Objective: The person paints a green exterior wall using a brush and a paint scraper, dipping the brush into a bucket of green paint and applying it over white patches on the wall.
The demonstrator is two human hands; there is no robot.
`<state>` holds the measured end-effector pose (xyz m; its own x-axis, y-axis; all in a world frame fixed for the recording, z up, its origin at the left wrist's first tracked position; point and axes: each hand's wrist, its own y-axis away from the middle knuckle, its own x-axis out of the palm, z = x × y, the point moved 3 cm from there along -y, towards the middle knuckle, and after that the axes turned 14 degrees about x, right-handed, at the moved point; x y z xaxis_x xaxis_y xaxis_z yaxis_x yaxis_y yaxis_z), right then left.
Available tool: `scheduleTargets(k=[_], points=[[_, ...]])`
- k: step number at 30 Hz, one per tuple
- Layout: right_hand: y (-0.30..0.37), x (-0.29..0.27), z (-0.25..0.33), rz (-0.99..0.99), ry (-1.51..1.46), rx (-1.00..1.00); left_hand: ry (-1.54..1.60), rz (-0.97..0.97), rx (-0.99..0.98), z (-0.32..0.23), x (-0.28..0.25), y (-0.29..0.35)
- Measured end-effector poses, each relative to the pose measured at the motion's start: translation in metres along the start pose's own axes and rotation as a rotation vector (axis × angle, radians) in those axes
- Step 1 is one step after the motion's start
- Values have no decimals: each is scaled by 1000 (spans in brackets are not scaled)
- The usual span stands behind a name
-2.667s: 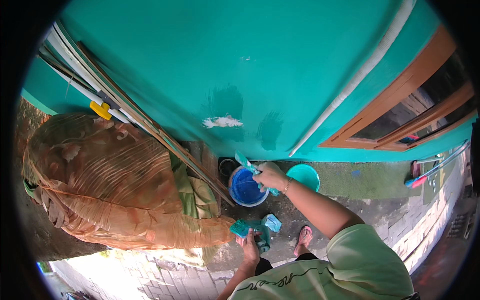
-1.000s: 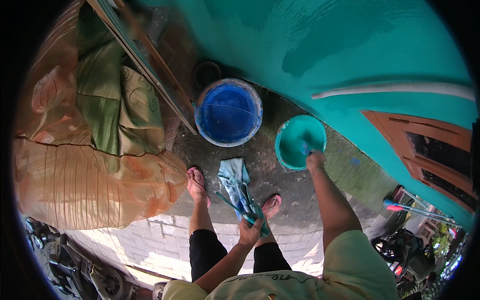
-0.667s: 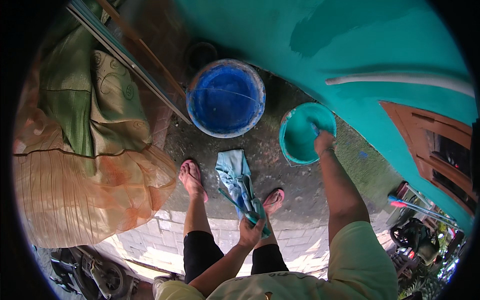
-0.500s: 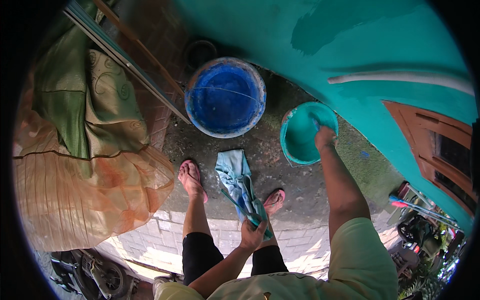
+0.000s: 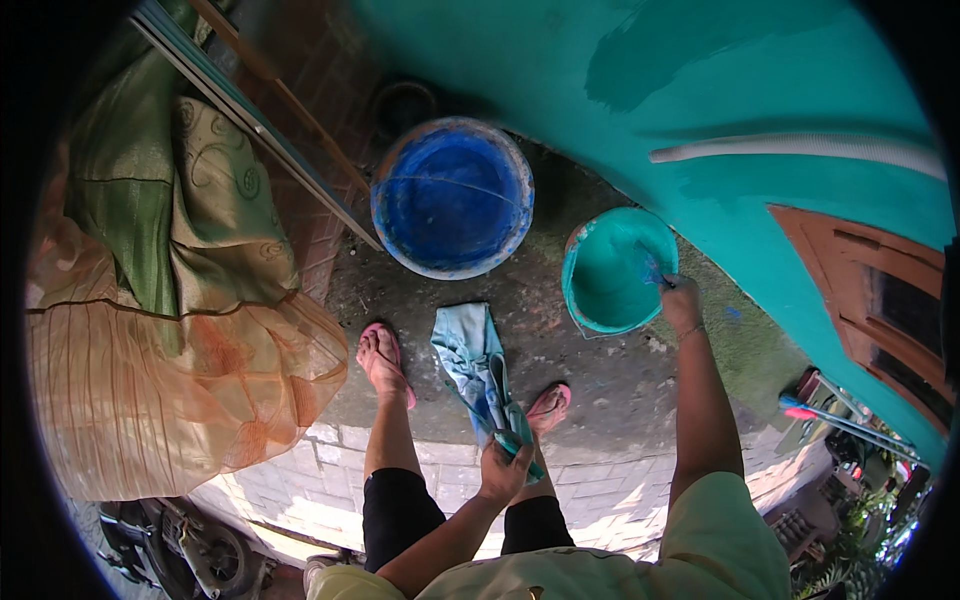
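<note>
My right hand (image 5: 681, 304) is closed on a small blue brush-like tool (image 5: 652, 268), smeared with teal. The tool's far end reaches over the right side of a bucket (image 5: 597, 318) holding teal paint. In front of my legs, my left hand (image 5: 507, 470) grips a teal-coated tool (image 5: 512, 440); the fingers hide part of it, so its kind is unclear. Beside this tool, a pale blue stained cloth (image 5: 464, 335) stretches forward between my feet. Whether the left hand also grips the cloth is hard to make out.
A large blue round tub (image 5: 450, 205) stands left of the bucket. Beyond them rises a teal wall (image 5: 740, 80) with a grey corrugated hose (image 5: 800, 150) and a brown-framed window (image 5: 860, 290). Draped curtains (image 5: 190, 390) and long rails (image 5: 250, 120) are at left, a motorcycle (image 5: 190, 550) lower left.
My right hand has drawn back toward the bucket's right rim, bringing more of the blue tool into sight. The teal-coated tool in my left hand has turned slightly; that hand stays in place.
</note>
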<state>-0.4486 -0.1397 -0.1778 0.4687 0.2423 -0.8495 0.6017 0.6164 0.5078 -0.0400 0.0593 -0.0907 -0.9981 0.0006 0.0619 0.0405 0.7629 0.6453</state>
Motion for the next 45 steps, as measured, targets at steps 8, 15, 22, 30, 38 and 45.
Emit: scheduleTargets(k=[8, 15, 22, 30, 38, 45], points=[[113, -61, 18, 378, -817, 232, -61, 6, 38, -4, -1, 1], [114, 29, -34, 630, -1007, 587, -106, 39, 73, -7, -2, -1], [131, 72, -57, 771, -1203, 769, -93, 45, 41, -8, -1, -7], [189, -40, 53, 863, -1543, 254, -140, -17, 116, -15, -7, -12], [260, -201, 281, 466, -985, -368, -114, -63, 240, -37, -13, -20], [302, -280, 418, -325, -205, -678, 4, -141, 126, -52, -33, -21]])
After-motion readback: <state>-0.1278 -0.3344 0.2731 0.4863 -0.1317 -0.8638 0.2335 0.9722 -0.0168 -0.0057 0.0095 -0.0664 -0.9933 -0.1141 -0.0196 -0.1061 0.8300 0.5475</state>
